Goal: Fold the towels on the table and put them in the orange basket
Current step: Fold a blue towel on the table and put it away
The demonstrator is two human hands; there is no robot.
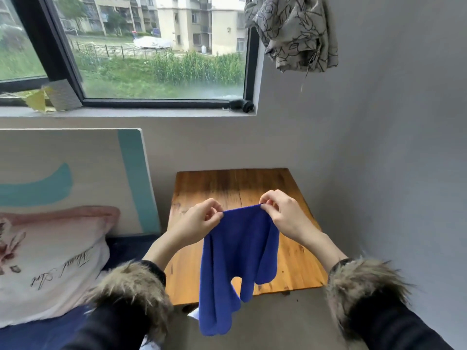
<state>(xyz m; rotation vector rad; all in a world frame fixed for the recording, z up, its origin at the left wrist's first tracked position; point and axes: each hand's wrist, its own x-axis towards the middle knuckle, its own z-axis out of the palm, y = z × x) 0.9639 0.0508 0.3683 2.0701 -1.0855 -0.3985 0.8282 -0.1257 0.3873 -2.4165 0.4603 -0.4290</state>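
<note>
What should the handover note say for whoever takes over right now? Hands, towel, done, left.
Left hand: pinching one top corner of the blue towel.
Right hand: pinching the other top corner.
Towel: held up above the wooden table, hanging down in loose folds, its lower end past the table's near edge.
Orange basket: not in view. No other towels visible.
Done: towel picked up and held by its top edge.
Left: fold it, find the basket, put it in.
</note>
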